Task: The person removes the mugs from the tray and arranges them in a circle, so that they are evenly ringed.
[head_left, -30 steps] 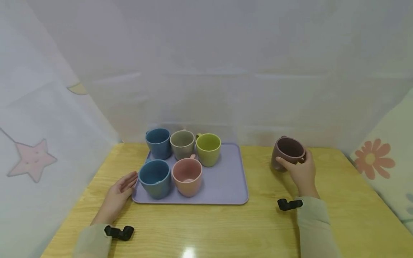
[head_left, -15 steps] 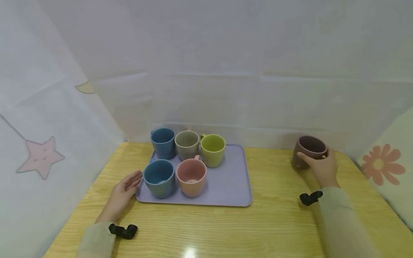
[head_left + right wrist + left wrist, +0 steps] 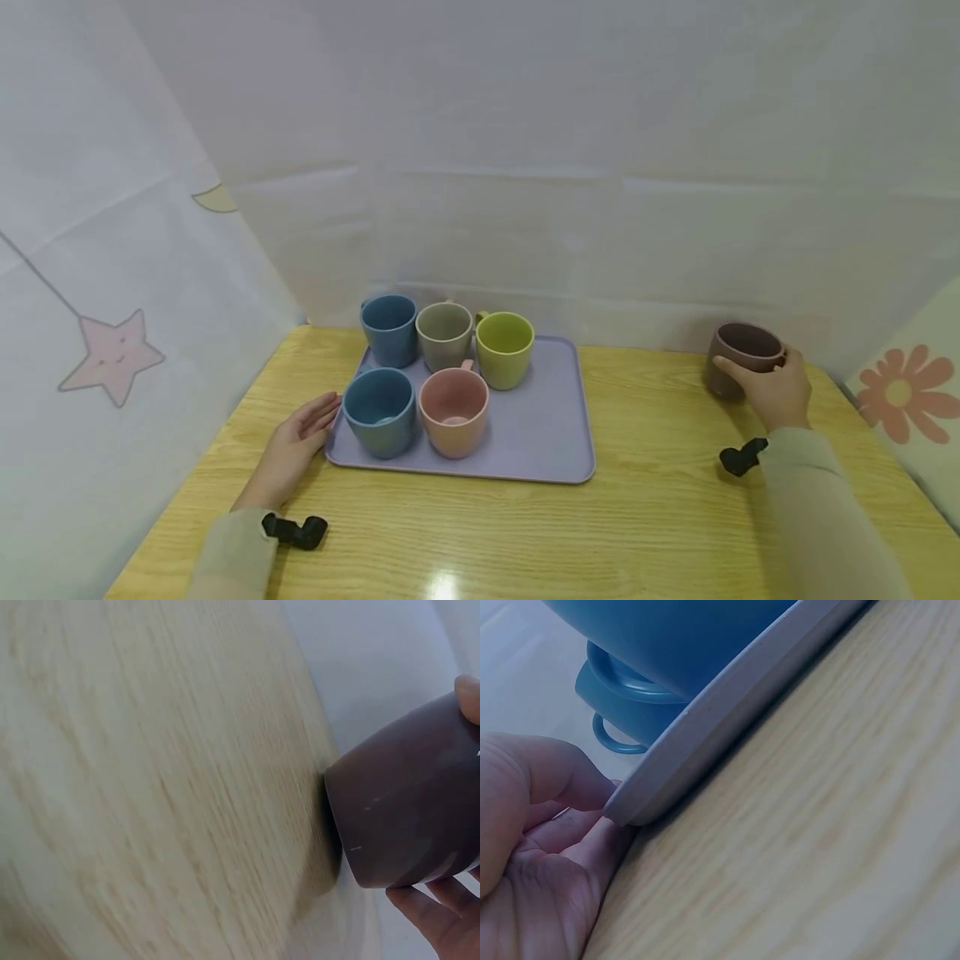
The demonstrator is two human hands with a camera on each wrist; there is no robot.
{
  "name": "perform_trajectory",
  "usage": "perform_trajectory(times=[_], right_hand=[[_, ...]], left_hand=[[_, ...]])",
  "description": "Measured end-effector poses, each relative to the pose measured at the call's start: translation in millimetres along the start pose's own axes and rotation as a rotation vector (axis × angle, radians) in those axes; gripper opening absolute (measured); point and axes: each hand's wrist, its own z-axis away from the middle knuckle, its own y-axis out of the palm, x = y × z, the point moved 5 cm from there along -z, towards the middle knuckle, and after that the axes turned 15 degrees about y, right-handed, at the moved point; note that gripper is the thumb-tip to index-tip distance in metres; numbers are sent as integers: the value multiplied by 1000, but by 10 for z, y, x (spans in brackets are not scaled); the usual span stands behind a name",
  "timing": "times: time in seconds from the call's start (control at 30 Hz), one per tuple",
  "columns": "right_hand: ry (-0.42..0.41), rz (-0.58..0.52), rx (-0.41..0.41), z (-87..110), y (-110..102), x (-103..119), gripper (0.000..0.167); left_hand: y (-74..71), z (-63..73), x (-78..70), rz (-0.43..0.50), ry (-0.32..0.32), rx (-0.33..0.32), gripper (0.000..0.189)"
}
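Observation:
My right hand (image 3: 776, 392) grips a dark purple-brown mug (image 3: 722, 371) near the table's far right, thumb on its near side. In the right wrist view the mug (image 3: 409, 799) has its base at the tabletop; I cannot tell whether it touches. My left hand (image 3: 291, 446) lies at the left edge of a lilac tray (image 3: 536, 433), fingers extended and touching the rim. On the tray stand a blue mug (image 3: 390, 333) at the back left, a grey mug (image 3: 445, 337), a yellow-green mug (image 3: 505, 354), a front blue mug (image 3: 382, 425) and a pink mug (image 3: 454, 417).
The wooden table (image 3: 465, 533) runs up to a pale cloth backdrop (image 3: 487, 233). Side cloths bear a pink star (image 3: 114, 357) and an orange flower (image 3: 900, 396). Bare tray surface lies right of the mugs, and bare table lies between tray and purple-brown mug.
My right hand has carried the purple-brown mug further right, away from the tray. My left hand keeps its place at the tray's edge. The whole head view has shifted slightly.

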Motion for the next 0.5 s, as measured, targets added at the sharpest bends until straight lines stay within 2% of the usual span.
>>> perform_trajectory(times=[0.23, 0.5], right_hand=[[23, -61, 11, -68, 31, -71, 116], [9, -100, 80, -23, 116, -101, 109]], left_hand=[[5, 1, -27, 2, -10, 3, 56], [-6, -14, -9, -1, -17, 1, 55]])
